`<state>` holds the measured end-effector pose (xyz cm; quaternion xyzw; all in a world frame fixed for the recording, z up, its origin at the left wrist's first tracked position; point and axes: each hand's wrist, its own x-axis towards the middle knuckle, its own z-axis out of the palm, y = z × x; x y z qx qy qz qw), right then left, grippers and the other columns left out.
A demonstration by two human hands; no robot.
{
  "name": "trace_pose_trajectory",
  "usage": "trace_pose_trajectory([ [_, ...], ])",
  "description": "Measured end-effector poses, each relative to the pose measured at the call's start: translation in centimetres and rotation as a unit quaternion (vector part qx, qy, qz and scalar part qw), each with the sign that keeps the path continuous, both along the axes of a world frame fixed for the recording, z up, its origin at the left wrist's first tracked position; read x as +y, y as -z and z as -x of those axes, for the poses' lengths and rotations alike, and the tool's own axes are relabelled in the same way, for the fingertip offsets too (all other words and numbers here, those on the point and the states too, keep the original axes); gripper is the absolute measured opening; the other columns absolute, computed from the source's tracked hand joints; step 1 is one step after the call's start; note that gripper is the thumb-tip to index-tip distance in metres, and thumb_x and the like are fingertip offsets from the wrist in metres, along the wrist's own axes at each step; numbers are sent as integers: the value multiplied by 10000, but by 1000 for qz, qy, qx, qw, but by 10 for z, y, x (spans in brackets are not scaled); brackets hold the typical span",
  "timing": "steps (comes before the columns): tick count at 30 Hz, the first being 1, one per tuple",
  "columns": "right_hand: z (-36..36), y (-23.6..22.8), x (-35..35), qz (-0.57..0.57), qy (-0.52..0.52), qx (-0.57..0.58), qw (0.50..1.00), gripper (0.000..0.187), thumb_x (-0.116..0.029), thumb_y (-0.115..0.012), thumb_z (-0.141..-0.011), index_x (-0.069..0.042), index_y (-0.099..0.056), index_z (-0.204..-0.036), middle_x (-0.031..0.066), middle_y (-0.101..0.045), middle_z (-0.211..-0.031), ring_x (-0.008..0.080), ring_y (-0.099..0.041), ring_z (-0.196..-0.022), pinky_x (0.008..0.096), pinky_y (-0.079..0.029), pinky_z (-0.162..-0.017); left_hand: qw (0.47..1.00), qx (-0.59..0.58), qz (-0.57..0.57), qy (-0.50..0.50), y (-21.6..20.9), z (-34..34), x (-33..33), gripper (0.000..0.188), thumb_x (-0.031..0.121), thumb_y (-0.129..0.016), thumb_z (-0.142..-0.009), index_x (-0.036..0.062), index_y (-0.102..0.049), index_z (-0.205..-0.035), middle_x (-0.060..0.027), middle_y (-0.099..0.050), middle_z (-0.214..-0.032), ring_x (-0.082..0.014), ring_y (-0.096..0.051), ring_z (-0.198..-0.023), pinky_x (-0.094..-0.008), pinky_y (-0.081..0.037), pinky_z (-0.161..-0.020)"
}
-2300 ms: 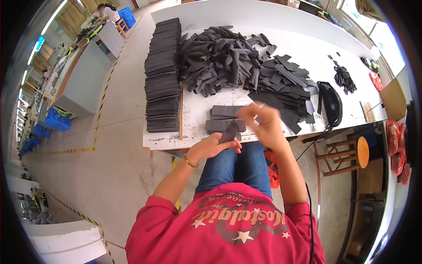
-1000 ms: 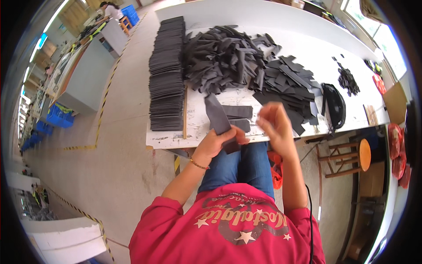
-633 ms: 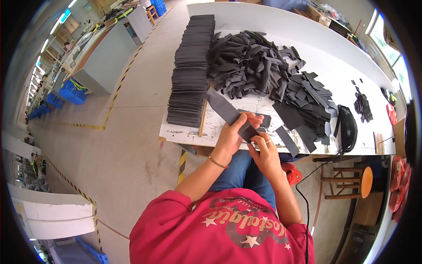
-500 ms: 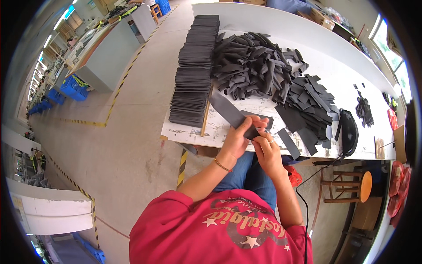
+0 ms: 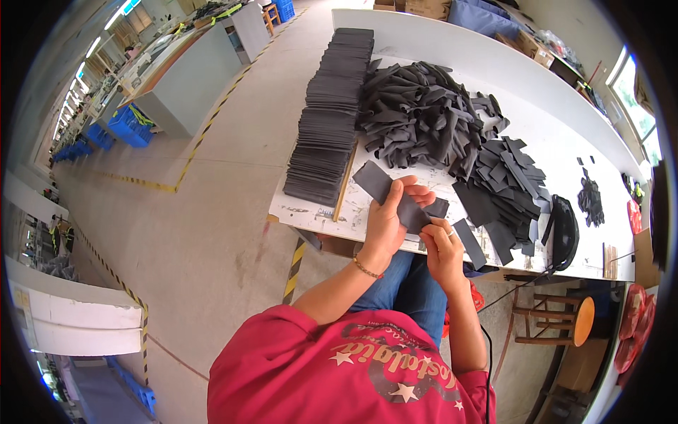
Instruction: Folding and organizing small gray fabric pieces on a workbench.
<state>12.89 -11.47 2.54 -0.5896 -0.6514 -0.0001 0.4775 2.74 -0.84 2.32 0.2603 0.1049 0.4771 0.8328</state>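
Observation:
A dark grey fabric-like strip [image 5: 373, 181] slants across my hands above the table's front edge. My left hand [image 5: 385, 225] grips its middle, the thumb lying on top and the other fingers behind. At the strip's lower right end, my right hand [image 5: 443, 249] pinches the corner between thumb and fingers. Beyond the hands, a loose heap of curled dark strips [image 5: 420, 116] covers the middle of the white table [image 5: 395, 245]. Left of it runs a long, neat row of stacked strips [image 5: 328, 116]. Flat dark pieces [image 5: 505, 180] lie in a pile to the right.
A wooden strip [image 5: 345, 185] edges the stacked row. On the table's right lie a black rounded object [image 5: 563, 232] with a cable and a dark glove-like bundle [image 5: 590, 201]. A wooden stool [image 5: 583, 321] stands below right. A low white panel [image 5: 452, 39] borders the table's back.
My right hand has moved right and slightly down, away from the left, still on the strip's end. My left hand has turned a little, tilting the strip. The whole view has shifted slightly.

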Motion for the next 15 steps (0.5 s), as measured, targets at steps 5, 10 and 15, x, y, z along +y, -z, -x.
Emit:
trace_pose_trajectory([
  [5,-4,1,3,9,5,16,1000,135,47,-660,-827,-4,-590,-930,165,-617,-975,341,-615,-755,382,-501,-642,1000,5,-2,-28,-1,-5,-8,373,337,-538,-995,-9,-594,-1122,-134,-675,-960,-282,-668,-932,-381,-517,-866],
  [10,-4,0,2,14,6,35,999,127,69,-638,-825,-7,-597,-918,152,-622,-966,319,-616,-737,346,-495,-653,999,-1,2,-34,2,-9,-11,372,349,-558,-984,1,-606,-1106,-126,-679,-950,-267,-671,-915,-364,-517,-850],
  [15,-8,3,3,19,-1,32,999,118,62,-634,-831,-6,-598,-921,148,-621,-969,318,-614,-738,343,-492,-656,999,-1,2,-39,6,-11,-11,373,350,-564,-981,1,-606,-1106,-124,-679,-953,-262,-670,-903,-353,-518,-834],
])
